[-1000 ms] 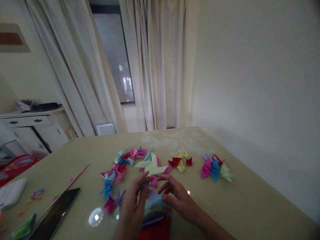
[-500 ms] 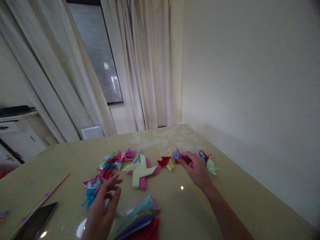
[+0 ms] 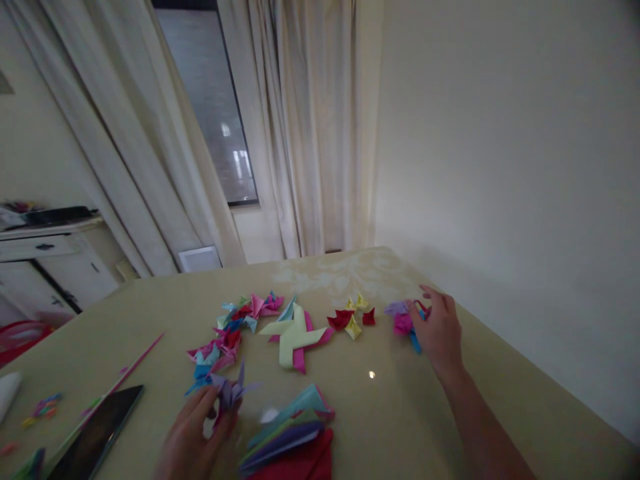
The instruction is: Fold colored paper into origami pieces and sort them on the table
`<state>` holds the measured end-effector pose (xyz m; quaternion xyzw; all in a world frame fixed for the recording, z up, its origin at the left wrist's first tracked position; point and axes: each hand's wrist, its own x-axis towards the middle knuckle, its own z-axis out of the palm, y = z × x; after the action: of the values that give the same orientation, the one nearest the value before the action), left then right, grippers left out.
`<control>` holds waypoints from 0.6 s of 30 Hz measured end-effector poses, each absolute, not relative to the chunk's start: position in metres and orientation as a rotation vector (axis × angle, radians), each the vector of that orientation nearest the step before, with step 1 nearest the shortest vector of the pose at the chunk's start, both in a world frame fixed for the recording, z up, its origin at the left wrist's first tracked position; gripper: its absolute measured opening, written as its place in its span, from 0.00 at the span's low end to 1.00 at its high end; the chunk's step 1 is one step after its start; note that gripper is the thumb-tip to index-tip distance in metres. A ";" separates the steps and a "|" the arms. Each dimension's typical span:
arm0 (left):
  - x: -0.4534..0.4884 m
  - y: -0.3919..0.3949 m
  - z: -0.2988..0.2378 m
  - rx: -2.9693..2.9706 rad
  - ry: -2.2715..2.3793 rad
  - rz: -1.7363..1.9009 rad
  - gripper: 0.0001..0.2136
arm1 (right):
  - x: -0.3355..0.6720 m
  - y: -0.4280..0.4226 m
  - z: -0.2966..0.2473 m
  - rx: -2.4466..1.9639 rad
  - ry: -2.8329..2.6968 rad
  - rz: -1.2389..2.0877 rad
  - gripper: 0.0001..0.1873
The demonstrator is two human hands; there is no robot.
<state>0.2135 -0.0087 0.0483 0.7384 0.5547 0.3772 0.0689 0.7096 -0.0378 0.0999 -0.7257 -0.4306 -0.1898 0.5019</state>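
My right hand reaches to the far right of the table and rests over a cluster of folded paper pieces, pink, blue and purple; its fingers are curled over them. My left hand is near the table's front edge, its fingers closed on a purple folded paper piece. Between the hands lies a yellow and pink paper cross. A fan of coloured paper sheets lies in front of me.
A row of folded pieces curves at centre left, and small red and yellow pieces lie beyond. A dark tablet and a pink stick lie at the left. Wall at right, curtains behind the beige table.
My right hand moved right from the red and yellow pieces onto the far-right cluster. My left hand, open before, has closed on a purple folded piece. The camera shifted slightly.
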 end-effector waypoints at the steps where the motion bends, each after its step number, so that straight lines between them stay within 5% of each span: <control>1: 0.226 -0.009 0.058 2.223 1.618 1.144 0.25 | 0.697 -0.038 0.103 -1.683 -1.062 -0.436 0.29; 5: 0.287 -0.016 0.090 2.288 1.362 1.052 0.21 | 0.628 -0.044 0.106 -1.334 -1.441 0.118 0.22; 9: 0.337 -0.028 0.104 2.329 1.078 0.853 0.10 | 0.569 -0.056 0.100 -0.939 -1.780 0.687 0.29; 12: 0.353 -0.036 0.099 2.260 1.017 0.832 0.06 | 0.557 -0.059 0.099 -0.911 -1.773 0.715 0.19; 16: 0.326 -0.042 0.080 2.012 1.099 1.008 0.27 | 0.577 -0.056 0.109 -0.981 -1.751 0.552 0.12; 18: 0.292 -0.040 0.069 1.978 1.295 1.080 0.28 | 0.600 -0.053 0.118 -1.049 -1.706 0.378 0.10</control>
<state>0.2924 -0.0399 0.0688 0.7332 0.4799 0.4004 0.2680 0.5998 -0.0534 0.1177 -0.4384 -0.7129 0.1580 0.5241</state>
